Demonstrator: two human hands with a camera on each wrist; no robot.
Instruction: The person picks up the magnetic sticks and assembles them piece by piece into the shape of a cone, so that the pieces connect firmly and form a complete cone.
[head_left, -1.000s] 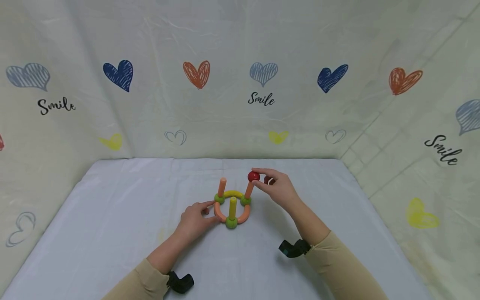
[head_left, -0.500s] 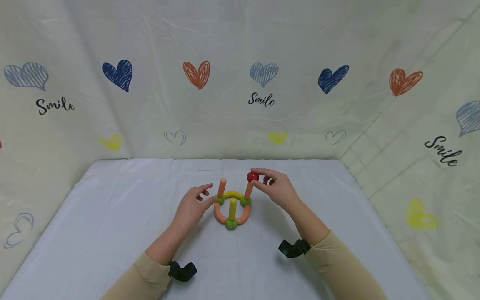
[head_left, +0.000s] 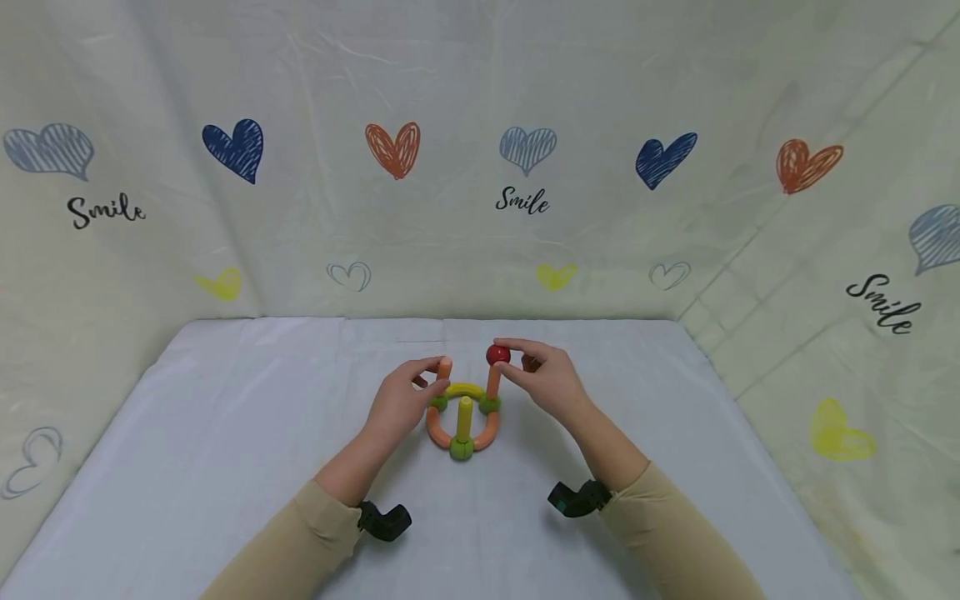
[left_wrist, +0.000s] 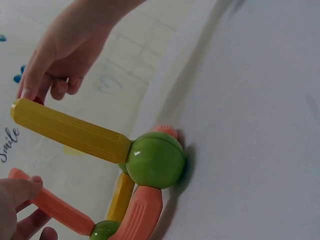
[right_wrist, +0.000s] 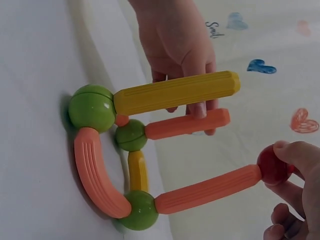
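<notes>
A ring of curved rods and green balls lies on the table, with three straight rods standing up from the balls. The front upright rod is yellow; the two at the back are orange. My right hand pinches a red ball between thumb and fingers, at the top of the right orange rod. My left hand pinches the upper part of the left orange rod between thumb and forefinger. Both hands are above the ring, one on each side.
A white cloth covers the table. Behind it hangs a pale backdrop printed with hearts and the word Smile. Black wrist cameras sit at both sleeves.
My left hand has risen from the ring's left side to the left orange rod and grips it. My right hand and the red ball have shifted slightly left, and the right rod stands straighter.
</notes>
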